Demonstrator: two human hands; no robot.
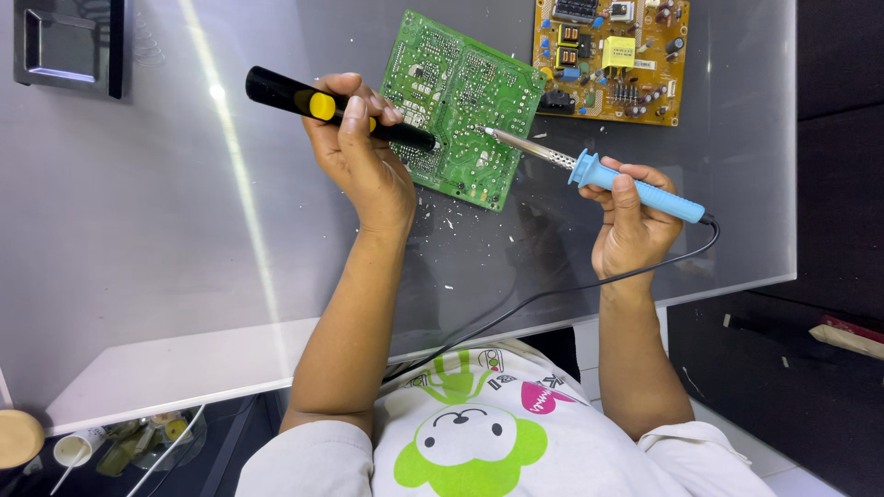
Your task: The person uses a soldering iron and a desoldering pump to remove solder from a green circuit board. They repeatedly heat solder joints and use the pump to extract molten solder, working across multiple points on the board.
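Note:
My left hand (361, 147) grips a black and yellow desoldering pump (285, 95), its tip resting on a green circuit board (460, 106) that lies solder side up on the glass table (166, 230). My right hand (631, 216) holds a soldering iron with a blue handle (635, 187). Its metal tip touches the green board near the middle, close to the pump's nozzle. The iron's black cord (552, 294) runs back toward my body.
A yellow-brown circuit board (610, 57) with many components lies beyond the green one. A dark framed object (69, 44) sits at the table's far left corner. Small white scraps litter the glass. Below the table's left edge are a small cup and jars (110, 444).

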